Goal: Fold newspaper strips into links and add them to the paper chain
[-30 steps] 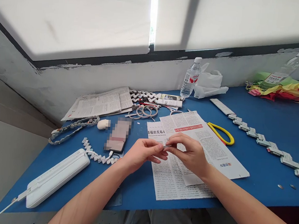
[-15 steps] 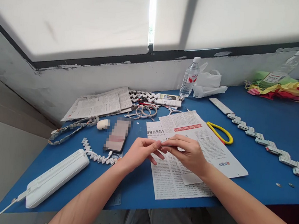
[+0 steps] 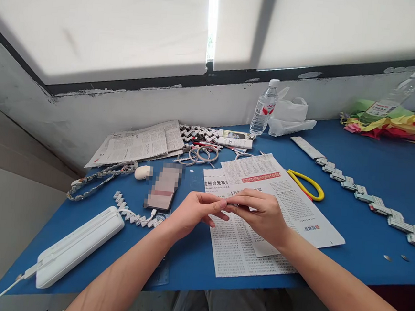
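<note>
Head view: left hand (image 3: 196, 211) and right hand (image 3: 262, 211) meet above two overlapping newspaper sheets (image 3: 234, 253). Small thin piece (image 3: 232, 204), mostly hidden, sits between their fingertips. Left thumb and forefinger pinch its near end, lower fingers loosely parted; right thumb and fingers pinch the other, those fingers close together. Yellow handle (image 3: 307, 184) beside the sheets, right side. Phone (image 3: 163, 188) left of them. Folded-paper chain (image 3: 381, 207) farther right, well apart from both hands, on blue table (image 3: 328, 265).
</note>
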### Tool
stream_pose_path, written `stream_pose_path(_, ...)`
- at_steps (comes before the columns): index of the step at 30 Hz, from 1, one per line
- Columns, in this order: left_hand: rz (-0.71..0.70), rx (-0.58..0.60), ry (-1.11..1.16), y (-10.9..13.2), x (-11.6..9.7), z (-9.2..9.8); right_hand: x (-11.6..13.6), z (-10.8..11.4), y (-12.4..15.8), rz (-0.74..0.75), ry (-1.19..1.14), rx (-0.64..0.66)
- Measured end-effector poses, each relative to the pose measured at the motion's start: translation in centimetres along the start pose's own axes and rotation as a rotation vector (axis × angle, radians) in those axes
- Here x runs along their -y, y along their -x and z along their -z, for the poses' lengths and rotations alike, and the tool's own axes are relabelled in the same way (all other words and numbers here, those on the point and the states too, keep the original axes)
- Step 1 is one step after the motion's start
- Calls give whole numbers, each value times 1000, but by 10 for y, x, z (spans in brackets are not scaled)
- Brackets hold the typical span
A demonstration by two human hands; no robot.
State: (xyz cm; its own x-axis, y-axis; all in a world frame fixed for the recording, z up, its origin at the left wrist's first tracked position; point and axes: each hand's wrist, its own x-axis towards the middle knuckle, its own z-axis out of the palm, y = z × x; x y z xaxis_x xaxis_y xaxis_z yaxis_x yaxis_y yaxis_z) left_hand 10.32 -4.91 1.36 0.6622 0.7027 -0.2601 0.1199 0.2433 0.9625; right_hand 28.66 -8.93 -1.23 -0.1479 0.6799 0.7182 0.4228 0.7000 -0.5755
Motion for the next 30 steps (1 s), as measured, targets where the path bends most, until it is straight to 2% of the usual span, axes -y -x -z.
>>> stream_pose_path(12,-24,-81,-33,-1,-1,1,0,4,-2,-108,39,126)
stream_pose_path(16,-13,-90,-27,-1,0,2,1,4,-2,-96,44,109)
stream_pose_path(30,-12,-48,23,-3,2,3,4,0,-1,-206,53,39)
